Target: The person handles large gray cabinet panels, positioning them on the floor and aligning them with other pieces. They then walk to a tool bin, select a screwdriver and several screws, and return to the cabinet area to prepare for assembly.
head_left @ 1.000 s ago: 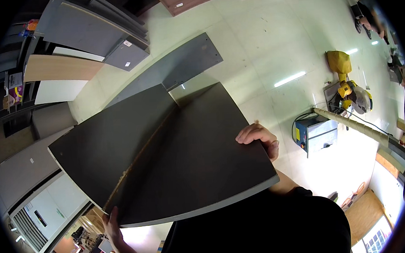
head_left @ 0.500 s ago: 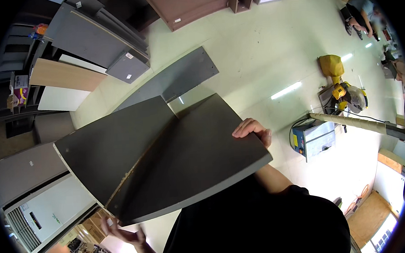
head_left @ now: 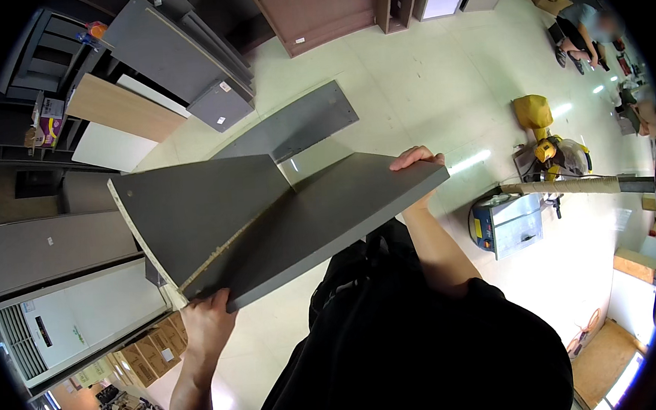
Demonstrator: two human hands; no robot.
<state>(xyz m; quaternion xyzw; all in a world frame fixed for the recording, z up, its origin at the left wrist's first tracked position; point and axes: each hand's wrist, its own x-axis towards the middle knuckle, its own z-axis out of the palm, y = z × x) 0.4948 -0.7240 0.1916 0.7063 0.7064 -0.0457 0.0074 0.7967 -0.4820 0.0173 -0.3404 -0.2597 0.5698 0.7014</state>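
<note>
Two dark grey boards meet at an angle along a raw chipped edge, and I hold them up in front of me. The near board (head_left: pixel 336 208) is tilted with its thick front edge towards me; the far board (head_left: pixel 200 205) slants away to the left with a pale raw edge. My left hand (head_left: pixel 209 317) is closed on the lower left corner where both boards come together. The fingers of my right hand (head_left: pixel 417 159) wrap over the right end of the near board. Whether the boards are fixed together I cannot tell.
A loose grey panel (head_left: pixel 300 124) lies on the floor beyond. More panels (head_left: pixel 176 49) lean at the back left. To the right are a yellow saw (head_left: pixel 554 153), a blue-and-silver machine (head_left: pixel 508 224) and a wrapped pole (head_left: pixel 567 186). A person (head_left: pixel 584 31) crouches far right.
The near board has tipped so its front edge rises and faces me more. My left hand, open below the corner before, has closed on it. My right hand has moved up slightly.
</note>
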